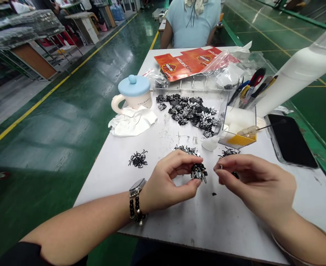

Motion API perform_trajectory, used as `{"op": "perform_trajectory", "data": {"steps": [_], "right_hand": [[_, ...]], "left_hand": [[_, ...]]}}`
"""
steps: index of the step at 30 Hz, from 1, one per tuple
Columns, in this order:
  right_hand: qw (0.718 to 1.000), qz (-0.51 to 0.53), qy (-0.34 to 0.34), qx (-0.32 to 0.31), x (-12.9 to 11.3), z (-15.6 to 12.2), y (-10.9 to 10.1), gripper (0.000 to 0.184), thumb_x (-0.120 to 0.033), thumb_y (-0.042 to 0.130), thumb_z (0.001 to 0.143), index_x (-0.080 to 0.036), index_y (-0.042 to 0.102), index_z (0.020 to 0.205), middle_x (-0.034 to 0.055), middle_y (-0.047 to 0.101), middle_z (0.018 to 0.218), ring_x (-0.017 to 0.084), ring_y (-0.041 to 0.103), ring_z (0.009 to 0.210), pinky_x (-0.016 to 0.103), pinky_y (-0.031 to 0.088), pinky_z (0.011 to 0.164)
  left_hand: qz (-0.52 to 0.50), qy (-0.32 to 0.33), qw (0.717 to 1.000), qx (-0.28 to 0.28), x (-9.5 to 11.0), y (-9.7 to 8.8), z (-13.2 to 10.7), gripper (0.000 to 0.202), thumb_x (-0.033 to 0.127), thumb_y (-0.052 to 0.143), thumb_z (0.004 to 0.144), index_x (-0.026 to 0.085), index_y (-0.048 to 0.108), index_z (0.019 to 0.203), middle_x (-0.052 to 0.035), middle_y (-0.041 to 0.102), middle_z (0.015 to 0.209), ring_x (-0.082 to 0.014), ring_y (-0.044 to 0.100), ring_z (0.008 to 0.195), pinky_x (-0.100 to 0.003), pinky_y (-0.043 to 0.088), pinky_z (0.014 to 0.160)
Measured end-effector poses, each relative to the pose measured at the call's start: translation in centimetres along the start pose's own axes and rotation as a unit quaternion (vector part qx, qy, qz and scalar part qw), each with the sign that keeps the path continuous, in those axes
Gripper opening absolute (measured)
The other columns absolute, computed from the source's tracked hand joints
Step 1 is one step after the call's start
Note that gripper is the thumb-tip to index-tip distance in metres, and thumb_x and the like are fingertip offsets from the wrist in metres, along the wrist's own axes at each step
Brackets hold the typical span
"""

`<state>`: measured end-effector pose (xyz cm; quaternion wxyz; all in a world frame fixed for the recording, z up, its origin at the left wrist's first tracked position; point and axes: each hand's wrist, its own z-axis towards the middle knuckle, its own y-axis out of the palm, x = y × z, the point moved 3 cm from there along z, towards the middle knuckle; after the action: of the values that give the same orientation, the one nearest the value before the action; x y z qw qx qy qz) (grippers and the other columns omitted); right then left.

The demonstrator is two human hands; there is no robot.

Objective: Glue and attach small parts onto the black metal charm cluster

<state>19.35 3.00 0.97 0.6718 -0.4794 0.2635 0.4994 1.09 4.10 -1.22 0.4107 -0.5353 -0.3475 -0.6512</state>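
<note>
My left hand (170,181) pinches a small black and silver metal part (199,172) between thumb and fingers, just above the white table (179,218). My right hand (248,181) is closed in a pinch right beside it, holding a tiny piece I cannot make out. A heap of like black and silver parts (192,111) lies farther back. A small pile of black curved clips (138,159) sits to the left, another pile of clips (227,152) behind my right hand.
A cream mug with a blue lid (133,94) stands on a white cloth (132,122) at the left. Clear box with tools (242,111), orange cartons (187,62), phone (290,140), white roll (298,70). Another person (192,22) sits at the far end.
</note>
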Motion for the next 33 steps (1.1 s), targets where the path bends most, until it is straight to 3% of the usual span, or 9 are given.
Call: {"op": "perform_trajectory", "data": {"steps": [4, 8, 11, 14, 23, 33], "right_hand": [[0.972, 0.176, 0.146, -0.057, 0.6, -0.4, 1.1, 0.011, -0.020, 0.072, 0.077, -0.029, 0.068, 0.084, -0.0035, 0.064, 0.070, 0.007, 0.058, 0.058, 0.014, 0.048, 0.053], [0.919, 0.283, 0.261, -0.082, 2.1, -0.7, 2.1, 0.010, -0.031, 0.077, 0.073, -0.028, 0.071, 0.081, -0.0018, 0.062, 0.066, 0.008, 0.055, 0.058, 0.014, 0.045, 0.051], [0.881, 0.340, 0.318, -0.087, 2.8, -1.0, 2.5, 0.013, -0.031, 0.079, 0.071, -0.028, 0.072, 0.081, 0.0000, 0.067, 0.075, 0.010, 0.061, 0.068, 0.016, 0.050, 0.060], [0.866, 0.359, 0.337, -0.088, 3.0, -1.1, 2.6, 0.013, -0.030, 0.080, 0.069, -0.027, 0.072, 0.080, 0.0007, 0.069, 0.080, 0.011, 0.063, 0.073, 0.017, 0.051, 0.066], [0.865, 0.346, 0.346, -0.113, 2.7, -1.1, 2.4, 0.013, -0.032, 0.080, 0.069, -0.027, 0.072, 0.077, 0.0002, 0.068, 0.075, 0.009, 0.059, 0.067, 0.014, 0.047, 0.059], [0.870, 0.345, 0.333, -0.111, 2.6, -0.9, 2.5, 0.012, -0.029, 0.079, 0.069, -0.024, 0.072, 0.077, 0.0014, 0.068, 0.073, 0.009, 0.060, 0.065, 0.015, 0.048, 0.057]], "left_hand": [[-0.032, -0.010, 0.999, -0.004, -0.1, 0.1, 0.1, 0.042, 0.006, 0.066, 0.074, 0.021, 0.063, 0.113, -0.0037, 0.052, 0.097, -0.0122, 0.058, 0.089, -0.024, 0.053, 0.084], [-0.079, -0.029, 0.996, -0.007, 0.0, 0.3, 0.0, 0.041, 0.006, 0.068, 0.073, 0.024, 0.066, 0.111, -0.0034, 0.051, 0.100, -0.0123, 0.060, 0.090, -0.025, 0.054, 0.085], [-0.097, -0.047, 0.994, -0.007, 0.0, 0.4, 0.0, 0.040, 0.008, 0.070, 0.072, 0.025, 0.068, 0.108, -0.0041, 0.049, 0.108, -0.0120, 0.061, 0.089, -0.026, 0.055, 0.085], [-0.099, -0.058, 0.993, -0.010, 0.0, 0.4, 0.0, 0.039, 0.009, 0.072, 0.072, 0.024, 0.068, 0.107, -0.0043, 0.052, 0.108, -0.0126, 0.063, 0.088, -0.025, 0.056, 0.084], [-0.127, -0.104, 0.986, 0.007, 0.0, 0.3, 0.0, 0.038, 0.010, 0.076, 0.069, 0.016, 0.061, 0.103, -0.0020, 0.063, 0.093, -0.0098, 0.067, 0.082, -0.017, 0.056, 0.079], [-0.129, -0.105, 0.986, 0.013, 0.1, 0.4, 0.0, 0.035, 0.010, 0.077, 0.067, 0.014, 0.062, 0.098, -0.0016, 0.059, 0.094, -0.0085, 0.066, 0.078, -0.016, 0.056, 0.077]]}}
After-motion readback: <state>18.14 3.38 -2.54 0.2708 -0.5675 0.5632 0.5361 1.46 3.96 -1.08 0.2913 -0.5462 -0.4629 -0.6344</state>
